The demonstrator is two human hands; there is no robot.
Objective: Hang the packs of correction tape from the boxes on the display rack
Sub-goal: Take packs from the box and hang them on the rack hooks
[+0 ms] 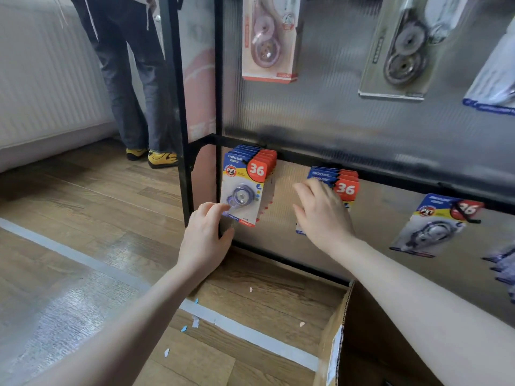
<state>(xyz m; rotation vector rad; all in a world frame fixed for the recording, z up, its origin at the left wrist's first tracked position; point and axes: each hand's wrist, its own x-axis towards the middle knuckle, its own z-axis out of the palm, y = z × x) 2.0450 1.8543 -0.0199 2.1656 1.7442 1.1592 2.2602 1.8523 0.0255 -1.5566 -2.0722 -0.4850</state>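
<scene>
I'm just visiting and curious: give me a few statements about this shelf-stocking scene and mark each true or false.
1. The left hand touches the front pack of the left stack of packs. True.
2. The right hand rests in the cardboard box. False: it lies against the middle stack of packs on the display rack.
3. The front packs show the number 36. True.
4. All packs on the rack are one design. False: a pink pack hangs higher up.

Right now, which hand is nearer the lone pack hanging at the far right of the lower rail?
Right. The right hand rests on the middle stack, just left of that lone pack; the left hand is farther left, touching the leftmost stack.
</scene>
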